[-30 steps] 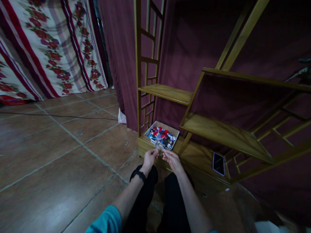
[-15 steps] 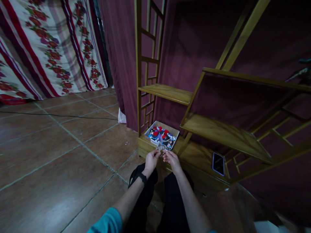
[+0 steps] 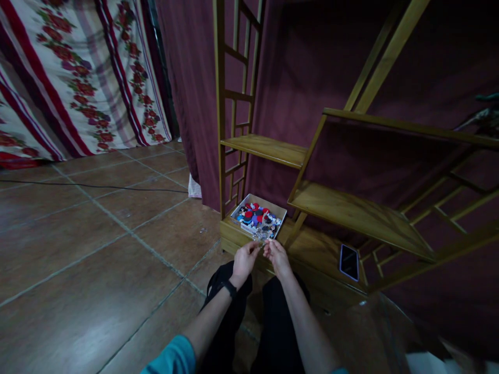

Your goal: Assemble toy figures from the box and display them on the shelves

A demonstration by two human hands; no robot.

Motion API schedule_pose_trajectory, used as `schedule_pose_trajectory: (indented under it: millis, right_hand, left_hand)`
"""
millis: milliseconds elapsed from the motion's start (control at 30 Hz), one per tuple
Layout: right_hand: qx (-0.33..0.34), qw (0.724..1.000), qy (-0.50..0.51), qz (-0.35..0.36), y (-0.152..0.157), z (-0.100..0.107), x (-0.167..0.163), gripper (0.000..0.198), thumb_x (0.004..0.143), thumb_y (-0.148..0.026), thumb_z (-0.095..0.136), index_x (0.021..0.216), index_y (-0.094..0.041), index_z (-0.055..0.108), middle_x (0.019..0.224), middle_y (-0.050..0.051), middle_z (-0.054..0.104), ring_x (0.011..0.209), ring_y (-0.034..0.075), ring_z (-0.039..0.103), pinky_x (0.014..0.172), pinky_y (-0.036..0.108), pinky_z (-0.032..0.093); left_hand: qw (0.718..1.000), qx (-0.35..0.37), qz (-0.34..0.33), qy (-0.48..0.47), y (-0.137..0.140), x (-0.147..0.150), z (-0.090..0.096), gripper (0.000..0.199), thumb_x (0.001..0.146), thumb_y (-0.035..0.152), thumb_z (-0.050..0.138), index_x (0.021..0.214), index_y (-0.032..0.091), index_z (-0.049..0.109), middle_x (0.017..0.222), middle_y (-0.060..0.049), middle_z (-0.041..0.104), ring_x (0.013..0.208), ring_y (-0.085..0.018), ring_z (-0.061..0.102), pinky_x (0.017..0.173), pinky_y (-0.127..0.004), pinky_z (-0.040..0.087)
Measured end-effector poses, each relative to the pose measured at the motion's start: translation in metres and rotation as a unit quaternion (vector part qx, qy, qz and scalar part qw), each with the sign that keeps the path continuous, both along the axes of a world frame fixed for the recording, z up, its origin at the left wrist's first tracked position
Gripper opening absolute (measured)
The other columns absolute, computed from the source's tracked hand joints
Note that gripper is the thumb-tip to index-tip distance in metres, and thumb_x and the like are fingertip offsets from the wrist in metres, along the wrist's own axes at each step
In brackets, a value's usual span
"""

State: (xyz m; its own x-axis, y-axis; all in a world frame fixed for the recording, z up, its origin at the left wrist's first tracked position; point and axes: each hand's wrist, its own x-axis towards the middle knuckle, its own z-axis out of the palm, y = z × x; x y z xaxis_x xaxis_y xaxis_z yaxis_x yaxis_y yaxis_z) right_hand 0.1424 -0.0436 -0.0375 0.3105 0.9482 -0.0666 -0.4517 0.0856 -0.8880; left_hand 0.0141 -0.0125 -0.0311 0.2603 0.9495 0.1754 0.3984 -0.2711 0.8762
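My left hand (image 3: 245, 259) and my right hand (image 3: 277, 255) are close together just in front of a shallow box. Their fingertips pinch a small, shiny, clear or silvery thing (image 3: 262, 237), perhaps thin plastic or metal rings; its kind is too small to make out. Beyond it, the white-walled box (image 3: 281, 211) holds many small coloured figures (image 3: 255, 214) in red, blue, black and white. The near rim of the box is partly hidden by the shiny thing and my fingers. A dark band (image 3: 230, 289) is round my left wrist.
The box stands on the low base of a wooden shelf unit (image 3: 265, 148). A phone or tablet (image 3: 349, 262) lies on that base to the right. Slanting shelf boards (image 3: 358, 218) overhang it. A black cable (image 3: 97, 186) crosses the tiled floor at left.
Both hands stay in front of the box, with fingers shifted slightly. The shiny thing has changed shape a little and reaches slightly farther over the box. The view has shifted slightly.
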Motion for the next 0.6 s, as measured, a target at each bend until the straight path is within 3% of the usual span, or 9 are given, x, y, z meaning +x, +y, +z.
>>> schedule_pose_trajectory:
  millis: [133,367,600]
  right_hand:
    - [-0.007,1.0,0.006,-0.004,-0.0002,0.0006,0.0008,0.03,0.069,-0.045,0.064,0.083,-0.018,0.061,0.065,-0.001,0.057,0.054,0.008,0.049,0.054,0.022,0.043]
    - [-0.013,1.0,0.01,-0.001,-0.0013,0.0022,0.0005,0.032,0.068,-0.045,0.065,0.085,-0.018,0.061,0.067,-0.001,0.057,0.055,0.009,0.051,0.055,0.022,0.044]
    - [-0.017,1.0,0.0,0.024,-0.0021,0.0047,-0.0027,0.035,0.067,-0.047,0.065,0.085,-0.018,0.061,0.068,0.001,0.06,0.056,0.01,0.053,0.056,0.024,0.045]
  left_hand:
    - [1.0,0.017,-0.009,0.006,-0.0036,-0.0011,0.0012,0.027,0.079,0.029,0.051,0.103,0.022,0.06,0.1,-0.005,0.066,0.091,-0.017,0.061,0.08,-0.027,0.044]
    - [1.0,0.015,0.014,-0.001,-0.008,-0.0013,0.0063,0.022,0.077,0.025,0.05,0.099,0.022,0.055,0.087,-0.003,0.066,0.08,-0.017,0.062,0.072,-0.025,0.042]
    - [0.996,-0.007,0.058,0.069,-0.0106,0.0007,0.0071,0.024,0.077,0.024,0.05,0.1,0.022,0.048,0.083,-0.004,0.064,0.074,-0.018,0.061,0.065,-0.024,0.039]
